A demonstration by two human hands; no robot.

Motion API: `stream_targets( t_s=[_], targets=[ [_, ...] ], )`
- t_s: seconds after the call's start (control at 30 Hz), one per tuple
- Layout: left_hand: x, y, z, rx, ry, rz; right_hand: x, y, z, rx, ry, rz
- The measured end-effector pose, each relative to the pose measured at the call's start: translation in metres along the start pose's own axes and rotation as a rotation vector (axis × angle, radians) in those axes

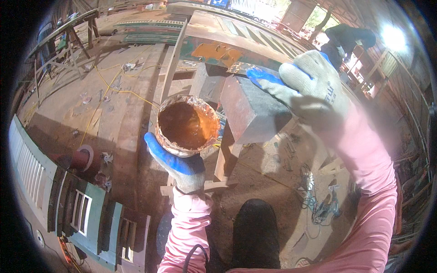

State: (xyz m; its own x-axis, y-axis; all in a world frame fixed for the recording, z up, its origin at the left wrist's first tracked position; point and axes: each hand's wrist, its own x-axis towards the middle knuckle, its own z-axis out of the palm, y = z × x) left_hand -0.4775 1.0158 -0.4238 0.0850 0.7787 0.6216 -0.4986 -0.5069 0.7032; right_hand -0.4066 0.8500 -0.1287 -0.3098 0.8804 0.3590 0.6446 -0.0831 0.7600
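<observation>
In the head view, a round, open-topped container with a crusted, pale-streaked wall point(175, 149) is being held up in front of the body, left of a grey-brown, box-shaped block point(255, 111). Judging by its size against the glove, it is probably being felt as light to moderately heavy, depending on the wet-looking orange-brown substance point(202, 125) being carried inside. Whether the wall is stiff or yielding cannot be told; slipperiness is to be expected where residue is being left wet. A hold is best being taken low on the outer wall and underside, clear of the ragged rim, with the mouth being kept level.

By the left hand in a grey-and-blue glove point(182, 167), the container is being supported from its near, lower side, the fingers being wrapped partly out of sight. By the right hand in a matching glove point(314, 84), one blue-tipped finger is being extended above the block, near an orange smear point(216, 53), while others are being curled; whether anything thin is being pinched cannot be told.
</observation>
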Motion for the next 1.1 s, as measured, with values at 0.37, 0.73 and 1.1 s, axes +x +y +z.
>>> stream_targets(
  t_s=[0.37, 0.73, 1.1],
  targets=[
    [0.003, -0.007, -0.007, -0.482, 0.045, -0.403, -0.001, 0.015, 0.000, 0.038, 0.119, -0.092],
    [0.015, 0.019, -0.014, 0.044, 0.022, -0.073, 0.000, -0.022, -0.032, 0.078, 0.042, 0.168],
    [0.025, 0.050, -0.012, -0.167, 0.078, 0.241, 0.027, -0.074, -0.026, 0.555, -0.200, 0.199]
  ],
)
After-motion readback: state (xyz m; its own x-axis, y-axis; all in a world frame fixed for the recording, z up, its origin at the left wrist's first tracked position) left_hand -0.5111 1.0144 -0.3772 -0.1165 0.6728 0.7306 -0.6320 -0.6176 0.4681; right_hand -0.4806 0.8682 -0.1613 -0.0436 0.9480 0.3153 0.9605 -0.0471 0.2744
